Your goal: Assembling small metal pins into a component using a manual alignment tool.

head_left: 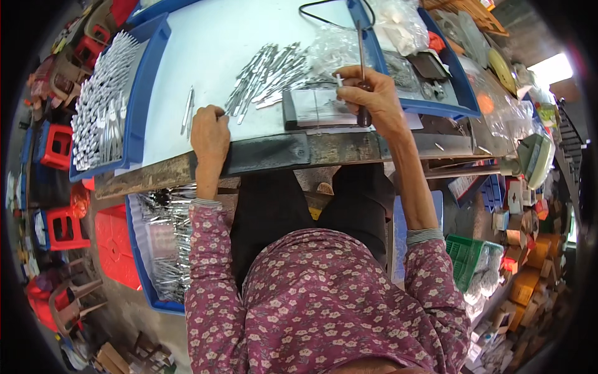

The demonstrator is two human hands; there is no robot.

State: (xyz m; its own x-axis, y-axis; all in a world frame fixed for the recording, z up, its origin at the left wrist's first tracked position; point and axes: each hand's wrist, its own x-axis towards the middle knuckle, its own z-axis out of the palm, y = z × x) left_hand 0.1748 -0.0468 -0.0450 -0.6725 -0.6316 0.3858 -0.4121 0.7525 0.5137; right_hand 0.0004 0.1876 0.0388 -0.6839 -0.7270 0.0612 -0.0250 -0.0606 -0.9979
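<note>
My right hand (pixel 377 100) is closed around a screwdriver (pixel 363 115) with a dark handle, its long shaft pointing away from me. Between the thumb and index finger of that hand is a small white piece (pixel 339 80). My left hand (pixel 210 134) rests near the table's front edge with its fingers curled; whatever they hold, if anything, is hidden. Just left of it lie a couple of slim silver pen-like pieces (pixel 188 112). A loose pile of similar silver pieces (pixel 265 78) spreads between my hands. Below the right hand is a small flat block (pixel 317 107) with a pale top and dark side.
A blue tray (pixel 149 81) packed with slim white-and-silver pieces stands at the left. Another blue tray (pixel 436 111) with bags and small parts is at the right. Clear plastic wrap (pixel 336 50) and a black cord (pixel 305 11) lie farther back. Red stools (pixel 59 146) stand at the left.
</note>
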